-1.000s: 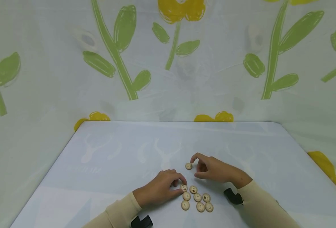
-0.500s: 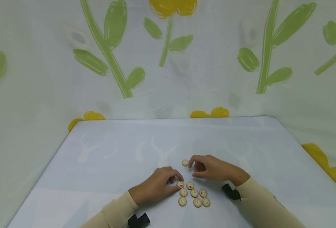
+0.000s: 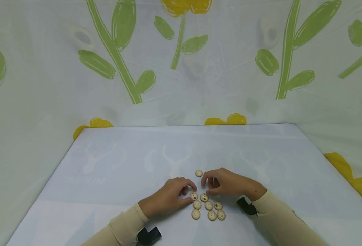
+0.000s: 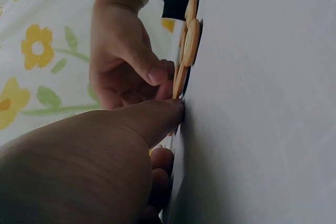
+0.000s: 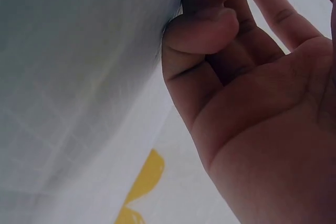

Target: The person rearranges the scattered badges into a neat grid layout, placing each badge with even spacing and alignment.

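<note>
Several round wooden buttons with small holes lie flat on the white table. At the left column's far end, my left hand (image 3: pixel 170 198) holds a wooden button (image 3: pixel 194 196) between thumb and index finger. In the left wrist view the left thumb (image 4: pixel 157 116) touches that button's edge. My right hand (image 3: pixel 227 183) hovers low on the right with bent fingers, nothing visible between them. Its thumb is close to another button (image 3: pixel 204 197); whether they touch I cannot tell. A single button (image 3: pixel 198 173) lies apart, just beyond the right fingertips. The right wrist view shows the curled fingers (image 5: pixel 202 35) without a button.
More buttons lie nearer me, among them one at the left column's near end (image 3: pixel 195 214) and one at the right (image 3: pixel 221 215). The white table (image 3: pixel 122 153) ends at a flower-patterned cloth (image 3: pixel 224 85). Black wrist mounts (image 3: pixel 149 235) sit under both sleeves.
The right hand has drawn back from the lone button toward the button group, its thumb now lower. The left hand stays at its button. The head view has shifted slightly.
</note>
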A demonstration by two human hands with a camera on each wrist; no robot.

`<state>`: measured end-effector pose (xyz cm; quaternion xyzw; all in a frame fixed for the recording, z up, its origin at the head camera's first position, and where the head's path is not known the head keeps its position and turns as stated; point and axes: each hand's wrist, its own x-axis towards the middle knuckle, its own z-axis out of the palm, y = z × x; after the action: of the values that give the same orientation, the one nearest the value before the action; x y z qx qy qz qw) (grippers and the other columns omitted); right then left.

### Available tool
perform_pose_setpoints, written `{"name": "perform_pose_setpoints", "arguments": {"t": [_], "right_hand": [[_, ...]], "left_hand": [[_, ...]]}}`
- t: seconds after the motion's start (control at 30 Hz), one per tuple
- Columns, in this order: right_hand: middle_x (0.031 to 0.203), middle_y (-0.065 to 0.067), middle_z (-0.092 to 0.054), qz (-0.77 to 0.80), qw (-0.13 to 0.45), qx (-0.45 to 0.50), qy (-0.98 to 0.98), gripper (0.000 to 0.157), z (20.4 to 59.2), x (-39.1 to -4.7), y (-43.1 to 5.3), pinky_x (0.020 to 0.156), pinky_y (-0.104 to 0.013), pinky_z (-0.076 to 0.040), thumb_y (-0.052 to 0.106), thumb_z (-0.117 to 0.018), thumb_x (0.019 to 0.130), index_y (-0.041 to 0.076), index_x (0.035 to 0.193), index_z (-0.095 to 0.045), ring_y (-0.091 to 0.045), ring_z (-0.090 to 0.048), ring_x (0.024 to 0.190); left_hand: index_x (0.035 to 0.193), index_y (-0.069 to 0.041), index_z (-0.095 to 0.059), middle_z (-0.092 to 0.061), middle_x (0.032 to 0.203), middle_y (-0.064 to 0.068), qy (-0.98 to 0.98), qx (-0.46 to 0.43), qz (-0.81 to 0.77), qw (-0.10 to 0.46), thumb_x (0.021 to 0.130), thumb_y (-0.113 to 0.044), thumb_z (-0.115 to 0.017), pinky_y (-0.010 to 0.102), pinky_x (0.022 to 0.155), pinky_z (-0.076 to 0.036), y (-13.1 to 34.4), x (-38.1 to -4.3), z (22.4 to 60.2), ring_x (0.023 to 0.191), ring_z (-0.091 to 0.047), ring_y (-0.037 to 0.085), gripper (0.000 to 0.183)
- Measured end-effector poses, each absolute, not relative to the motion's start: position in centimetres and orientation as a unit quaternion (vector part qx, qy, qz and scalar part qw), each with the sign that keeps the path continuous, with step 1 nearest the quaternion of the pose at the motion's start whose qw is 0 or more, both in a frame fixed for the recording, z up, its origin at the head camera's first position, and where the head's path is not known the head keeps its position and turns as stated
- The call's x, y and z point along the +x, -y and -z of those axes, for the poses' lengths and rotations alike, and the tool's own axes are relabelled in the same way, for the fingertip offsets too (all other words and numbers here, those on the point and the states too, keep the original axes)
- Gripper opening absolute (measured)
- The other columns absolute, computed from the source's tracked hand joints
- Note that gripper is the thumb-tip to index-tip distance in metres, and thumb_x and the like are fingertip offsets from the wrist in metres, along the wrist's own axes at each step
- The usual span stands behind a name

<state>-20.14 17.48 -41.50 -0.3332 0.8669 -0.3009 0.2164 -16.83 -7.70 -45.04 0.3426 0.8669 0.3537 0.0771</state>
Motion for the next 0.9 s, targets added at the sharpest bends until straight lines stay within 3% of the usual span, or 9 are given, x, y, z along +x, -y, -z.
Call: {"name": "perform_pose_setpoints", "arguments": {"t": [0.37,0.9], "right_hand": [[0.072,0.008,-0.06,0.329,0.253,-0.336,-0.845,0.017,41.5,-19.4,-16.9,0.06,-0.02,-0.046,0.014,-0.079,0.085,0.021,0.096,-0.068,-0.001,-0.053,0.061],[0.069,0.011,-0.057,0.292,0.225,-0.349,-0.861,0.02,41.6,-18.8,-16.5,0.058,-0.019,-0.045,0.019,-0.082,0.082,0.022,0.092,-0.065,0.002,-0.051,0.061]], "left_hand": [[0.108,-0.019,-0.068,-0.052,0.081,-0.009,-0.874,0.335,-0.345,0.076,0.09,-0.021,-0.076,0.018,0.07,-0.038,7.5,-16.8,45.0,0.074,-0.044,0.001,0.019],[0.108,-0.019,-0.069,-0.052,0.081,-0.01,-0.868,0.346,-0.348,0.07,0.09,-0.021,-0.076,0.018,0.071,-0.038,7.6,-16.7,45.2,0.075,-0.044,0.001,0.02]]}}
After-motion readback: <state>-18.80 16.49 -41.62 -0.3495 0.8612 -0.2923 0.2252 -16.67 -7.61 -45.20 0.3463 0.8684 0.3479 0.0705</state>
